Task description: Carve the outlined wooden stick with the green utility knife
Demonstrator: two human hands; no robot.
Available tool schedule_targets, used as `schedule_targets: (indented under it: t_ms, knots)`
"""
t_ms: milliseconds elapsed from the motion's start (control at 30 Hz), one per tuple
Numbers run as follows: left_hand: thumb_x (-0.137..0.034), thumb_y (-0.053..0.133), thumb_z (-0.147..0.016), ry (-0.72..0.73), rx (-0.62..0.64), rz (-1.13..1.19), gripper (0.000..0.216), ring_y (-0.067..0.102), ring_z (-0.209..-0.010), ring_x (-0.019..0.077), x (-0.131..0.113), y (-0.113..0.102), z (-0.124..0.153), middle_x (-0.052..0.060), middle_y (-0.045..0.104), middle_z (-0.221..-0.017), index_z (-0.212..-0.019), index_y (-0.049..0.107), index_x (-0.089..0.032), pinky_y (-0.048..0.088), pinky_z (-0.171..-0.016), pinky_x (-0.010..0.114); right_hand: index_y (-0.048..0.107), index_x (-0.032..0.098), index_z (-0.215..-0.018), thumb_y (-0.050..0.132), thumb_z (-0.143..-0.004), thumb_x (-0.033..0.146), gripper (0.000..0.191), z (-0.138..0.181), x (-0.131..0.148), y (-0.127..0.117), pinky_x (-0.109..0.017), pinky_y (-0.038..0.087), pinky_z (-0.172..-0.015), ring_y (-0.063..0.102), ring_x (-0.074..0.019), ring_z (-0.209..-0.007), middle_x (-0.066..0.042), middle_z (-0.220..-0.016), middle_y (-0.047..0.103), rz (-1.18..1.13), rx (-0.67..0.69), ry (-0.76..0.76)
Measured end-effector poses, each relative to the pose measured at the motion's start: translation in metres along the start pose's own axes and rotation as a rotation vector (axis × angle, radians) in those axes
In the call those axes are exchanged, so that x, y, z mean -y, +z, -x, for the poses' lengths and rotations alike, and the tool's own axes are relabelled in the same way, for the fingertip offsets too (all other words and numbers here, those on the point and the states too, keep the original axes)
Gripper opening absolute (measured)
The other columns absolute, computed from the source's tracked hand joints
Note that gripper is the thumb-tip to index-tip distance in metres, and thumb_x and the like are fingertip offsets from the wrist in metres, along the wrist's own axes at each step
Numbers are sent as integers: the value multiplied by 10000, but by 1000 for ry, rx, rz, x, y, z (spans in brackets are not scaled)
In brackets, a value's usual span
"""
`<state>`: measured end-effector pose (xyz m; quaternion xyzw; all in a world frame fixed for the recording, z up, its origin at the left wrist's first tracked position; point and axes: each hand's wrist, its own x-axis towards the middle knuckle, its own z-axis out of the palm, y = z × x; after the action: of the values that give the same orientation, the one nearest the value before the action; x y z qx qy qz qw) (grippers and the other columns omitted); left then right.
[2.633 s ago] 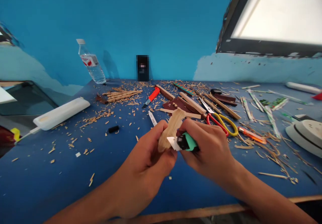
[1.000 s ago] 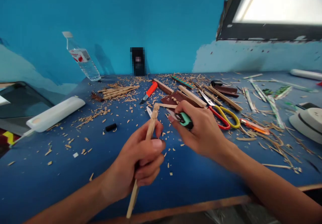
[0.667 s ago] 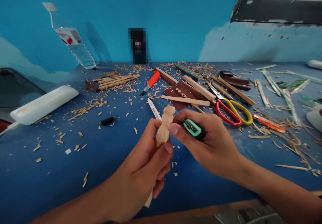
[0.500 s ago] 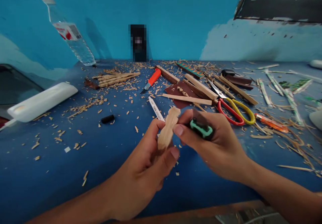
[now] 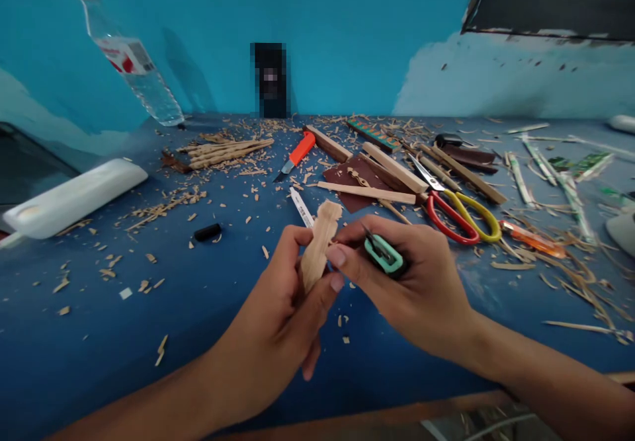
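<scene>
The wood piece [image 5: 320, 239] is gripped in the left hand [image 5: 278, 315], at the centre of the frame, its upper end left bare. The green cutter [image 5: 385, 256] is held in the right hand [image 5: 417, 282], whose thumb is set at the piece's right edge; whether the blade is out cannot be told. A knobbed top and a narrowed neck have been cut, so the shaping is judged well begun, but the edges look rough and smoothing seems to be left; the lower end is hidden by the fist. The white pen [image 5: 301, 206] is seen just beyond. Scissors [image 5: 454, 216] and wood blocks [image 5: 394, 166] are seen right of centre; thin sticks [image 5: 228, 155], apparently carved, are piled upper left, with shavings [image 5: 166, 208] strewn below.
</scene>
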<state>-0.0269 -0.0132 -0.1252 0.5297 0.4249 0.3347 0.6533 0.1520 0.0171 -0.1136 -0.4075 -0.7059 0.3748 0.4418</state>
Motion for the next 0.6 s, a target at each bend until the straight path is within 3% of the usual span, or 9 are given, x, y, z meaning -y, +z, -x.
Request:
schedule_targets:
  t_ms: [67,200,367,500,600]
  knots:
    - [-520,535,-1040,26,-12,-39,234,449,-395,64,4,-1,-1,-143,437,-626,-1108,381,-358,462,-386,165,686,193,-827,692,-918,204,91,1,-2,1,-185,333,-438,417,-50,-476,83,-586,533,47,-19,-47]
    - [-499,509,-1056,66,-3,-86,197,512,-428,73,9,-1,0,-132,458,-654,-1151,391,-374,425,-383,148,679,199,-827,680,-870,113,96,2,-7,1,-178,383,-489,471,-52,-518,80,-646,588,94,-27,-142]
    - [-538,540,-1032,50,39,18,241,302,-399,33,6,-3,0,-143,362,-599,-1119,419,-348,321,-364,86,637,222,-834,678,-761,46,194,5,-4,-4,-205,396,-523,505,-60,-532,79,-694,638,262,-87,-398]
    - [-477,532,-1043,-30,22,292,164,226,-388,37,-3,-9,-3,-136,379,-597,-1052,456,-332,294,-332,83,617,248,-860,705,-789,101,186,0,0,-14,-230,439,-583,581,-88,-595,72,-723,661,372,-93,-380]
    - [-440,562,-1014,-23,75,420,144,245,-378,44,-7,-11,-3,-130,420,-597,-1033,483,-322,333,-314,96,664,253,-982,666,-824,87,229,-9,-6,-19,-264,492,-754,694,-145,-826,22,-921,747,513,-126,-329]
